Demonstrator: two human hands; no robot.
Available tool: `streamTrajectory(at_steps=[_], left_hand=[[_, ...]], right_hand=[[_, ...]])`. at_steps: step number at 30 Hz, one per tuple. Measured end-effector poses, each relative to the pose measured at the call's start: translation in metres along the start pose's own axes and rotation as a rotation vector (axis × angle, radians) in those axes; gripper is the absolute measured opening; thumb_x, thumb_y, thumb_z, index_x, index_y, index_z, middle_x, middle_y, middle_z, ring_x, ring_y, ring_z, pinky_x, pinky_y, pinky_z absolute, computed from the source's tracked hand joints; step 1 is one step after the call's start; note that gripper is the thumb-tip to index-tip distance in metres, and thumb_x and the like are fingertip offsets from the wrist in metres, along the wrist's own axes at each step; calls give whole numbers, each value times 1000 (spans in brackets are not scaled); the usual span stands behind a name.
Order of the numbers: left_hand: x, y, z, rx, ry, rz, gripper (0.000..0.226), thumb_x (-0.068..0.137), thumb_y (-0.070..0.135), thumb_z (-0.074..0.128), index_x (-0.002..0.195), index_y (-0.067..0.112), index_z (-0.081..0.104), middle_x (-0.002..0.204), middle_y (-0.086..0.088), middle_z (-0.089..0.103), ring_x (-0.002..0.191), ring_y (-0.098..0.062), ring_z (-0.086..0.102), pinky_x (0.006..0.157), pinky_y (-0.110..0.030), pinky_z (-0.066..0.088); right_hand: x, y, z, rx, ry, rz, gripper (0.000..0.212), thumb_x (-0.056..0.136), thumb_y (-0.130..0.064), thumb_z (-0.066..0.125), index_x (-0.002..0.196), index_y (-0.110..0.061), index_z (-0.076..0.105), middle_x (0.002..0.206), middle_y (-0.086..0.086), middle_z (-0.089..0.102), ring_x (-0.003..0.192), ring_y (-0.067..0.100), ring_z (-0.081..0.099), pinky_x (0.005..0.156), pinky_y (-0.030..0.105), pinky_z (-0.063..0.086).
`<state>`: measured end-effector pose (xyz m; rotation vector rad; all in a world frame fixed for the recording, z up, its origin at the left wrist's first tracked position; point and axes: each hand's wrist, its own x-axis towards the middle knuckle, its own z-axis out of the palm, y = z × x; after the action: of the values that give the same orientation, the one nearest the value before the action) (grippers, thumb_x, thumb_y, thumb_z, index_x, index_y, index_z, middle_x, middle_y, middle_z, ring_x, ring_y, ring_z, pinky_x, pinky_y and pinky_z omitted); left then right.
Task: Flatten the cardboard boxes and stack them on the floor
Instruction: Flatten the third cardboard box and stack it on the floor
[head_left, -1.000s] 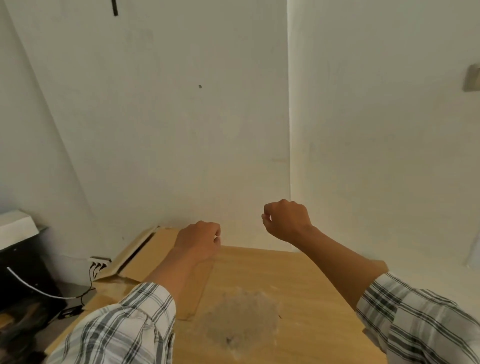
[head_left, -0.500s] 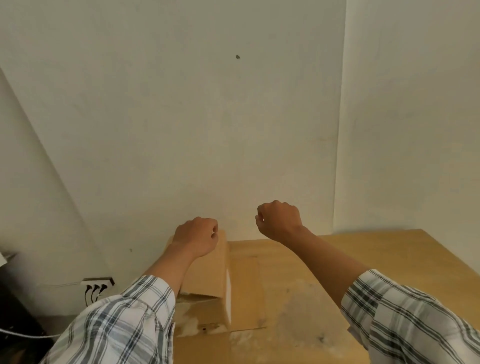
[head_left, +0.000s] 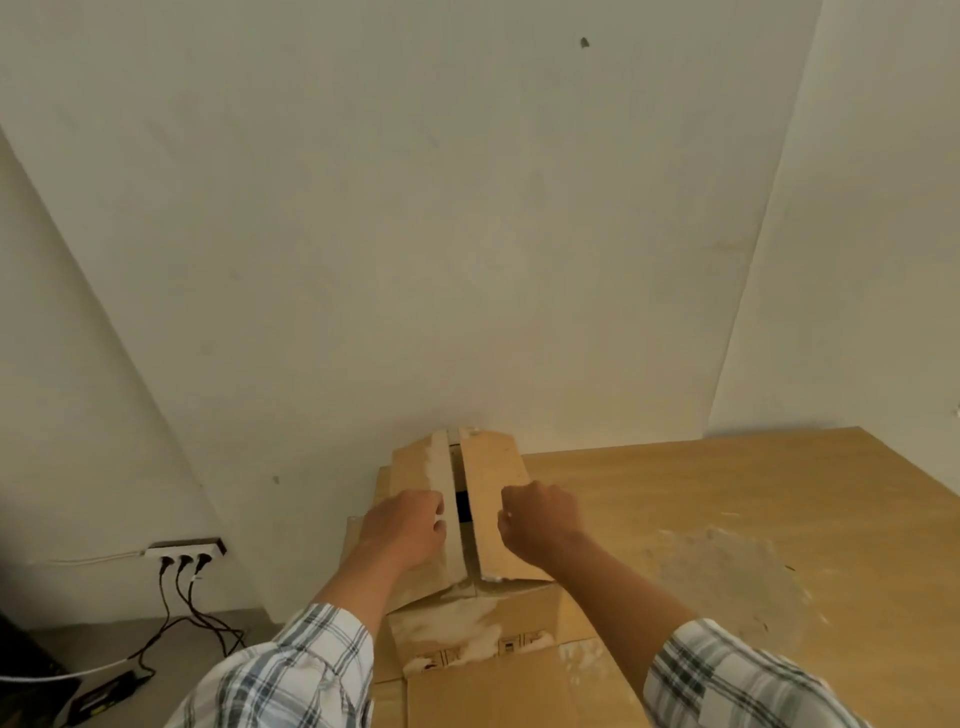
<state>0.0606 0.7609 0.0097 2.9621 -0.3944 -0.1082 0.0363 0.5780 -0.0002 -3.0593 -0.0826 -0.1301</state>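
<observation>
While both hands are curled into loose fists over it, the brown cardboard box (head_left: 483, 525) stands on the light wooden surface (head_left: 727, 519) against the white wall (head_left: 415, 234). Its two long top flaps lie nearly closed, with a narrow dark gap running between them. The left hand (head_left: 405, 530) sits on the left flap with its fingers folded at that flap's inner edge, though whether it truly grips the edge cannot be told. The right hand (head_left: 540, 519) is bent the same way at the inner edge of the right flap, knuckles up, and its grip is equally unclear. Pale torn patches mark the box's near face below the wrists. More flat brown cardboard (head_left: 498, 691) lies beneath the box, nearer the body. Both forearms come out of plaid grey-and-white sleeves (head_left: 291, 675). Off to the left of the left hand, a white power strip (head_left: 182, 548) with three black plugs sits low on the wall, its cables trailing to the floor.
</observation>
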Motion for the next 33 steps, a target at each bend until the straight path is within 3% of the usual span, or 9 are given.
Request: streamTrajectory(at_steps=[5, 8, 12, 15, 20, 23, 26, 29, 33], left_hand=[[25, -11, 33, -43, -23, 98, 41, 102, 32, 42, 142, 37, 45, 150, 3, 39, 133, -23, 41, 99, -40, 45], [36, -12, 39, 25, -63, 101, 40, 104, 38, 34, 141, 39, 48, 158, 2, 26, 142, -26, 26, 110, -47, 32], [43, -8, 30, 189, -5, 89, 48, 97, 61, 33, 126, 33, 58, 146, -3, 41, 134, -28, 33, 110, -48, 28], [53, -6, 6, 318, 113, 9, 56, 88, 61, 50, 125, 20, 60, 138, -6, 43, 128, -29, 35, 108, -48, 28], [53, -40, -21, 651, -91, -261, 68, 83, 27, 62, 147, 12, 42, 149, -11, 25, 135, -34, 21, 110, -46, 21], [41, -72, 1, 475, -144, -286, 45, 90, 12, 54, 135, 11, 54, 146, -10, 31, 130, -31, 31, 107, -41, 32], [31, -91, 34, 81, -182, -260, 33, 96, 5, 47, 128, 11, 54, 139, -9, 43, 113, -24, 52, 98, -37, 49], [32, -95, 52, -144, -238, -271, 27, 97, 11, 49, 123, 14, 56, 129, -7, 53, 108, -22, 57, 92, -30, 49], [38, -95, 47, -474, -317, -401, 31, 101, 21, 40, 128, 12, 53, 119, -10, 56, 95, -25, 59, 82, -34, 54]], right_hand=[[20, -31, 33, 59, -71, -11, 54, 93, -51, 50, 133, -17, 40, 124, 4, 54, 108, 27, 58, 79, 38, 49], [27, -36, 46, 43, -94, 0, 60, 92, -40, 53, 142, -17, 28, 137, 6, 43, 117, 29, 53, 86, 40, 48], [38, -26, 30, -106, -44, 7, 56, 95, -27, 52, 145, -15, 29, 150, 9, 29, 127, 30, 45, 95, 43, 43], [47, -10, 16, -406, -107, 35, 63, 95, -27, 54, 150, -11, 27, 160, 16, 13, 146, 36, 13, 111, 61, 19], [43, 29, 32, -686, -208, 144, 64, 95, -41, 51, 150, -14, 32, 160, 25, -9, 138, 49, -31, 101, 76, -19], [37, 42, 50, -472, -285, 163, 57, 100, -27, 43, 152, -12, 25, 161, 19, 11, 148, 40, -2, 116, 59, 8], [35, 45, 64, -63, -240, 176, 58, 94, -8, 47, 148, -18, 28, 142, 8, 44, 129, 29, 39, 100, 37, 42], [42, 40, 74, 139, -309, 223, 59, 99, -15, 36, 154, -26, 18, 138, 13, 47, 122, 33, 46, 100, 38, 41], [56, 35, 68, 449, -285, 409, 51, 104, -43, 24, 139, -14, 46, 135, 19, 53, 121, 37, 50, 104, 44, 39]])
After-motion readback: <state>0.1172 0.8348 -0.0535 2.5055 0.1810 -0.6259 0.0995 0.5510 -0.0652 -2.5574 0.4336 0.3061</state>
